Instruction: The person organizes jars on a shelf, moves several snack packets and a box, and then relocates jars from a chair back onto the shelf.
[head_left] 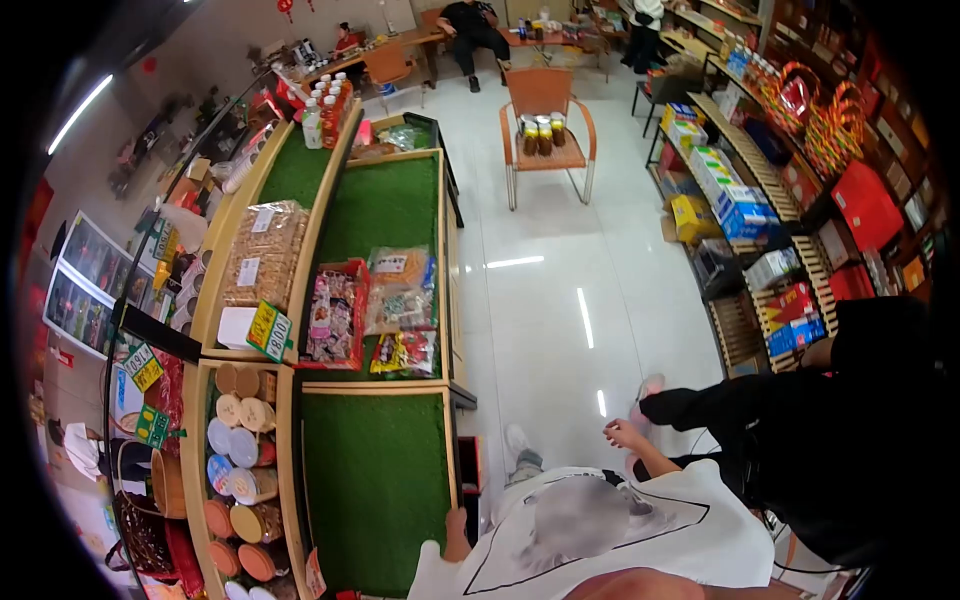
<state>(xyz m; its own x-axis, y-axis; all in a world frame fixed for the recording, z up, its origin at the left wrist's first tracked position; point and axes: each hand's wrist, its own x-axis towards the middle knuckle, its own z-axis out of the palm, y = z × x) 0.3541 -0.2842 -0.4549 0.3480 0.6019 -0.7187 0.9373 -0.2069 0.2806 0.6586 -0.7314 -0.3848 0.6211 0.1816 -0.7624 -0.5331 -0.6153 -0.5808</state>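
Note:
My left hand (pixel 457 535) is at the wooden edge of a shelf (pixel 375 480) lined with green turf, beside my white shirt; its fingers are too unclear to make out. My right hand (pixel 622 433) hangs above the pale floor in front of the shirt, its fingers loosely curled and apart, with nothing visible in them. Packaged snacks (pixel 402 290) and a red box of small packets (pixel 335 315) lie on the turf shelf beyond. Round-lidded jars (pixel 245 450) fill the rack further left.
A person in black (pixel 830 430) stands close at the right. An orange chair (pixel 540 95) holding several jars (pixel 543 135) stands ahead on the tiled floor (pixel 530 320). Slatted shelves (pixel 745 150) with boxes run along the right. Another person (pixel 474 30) sits at the back.

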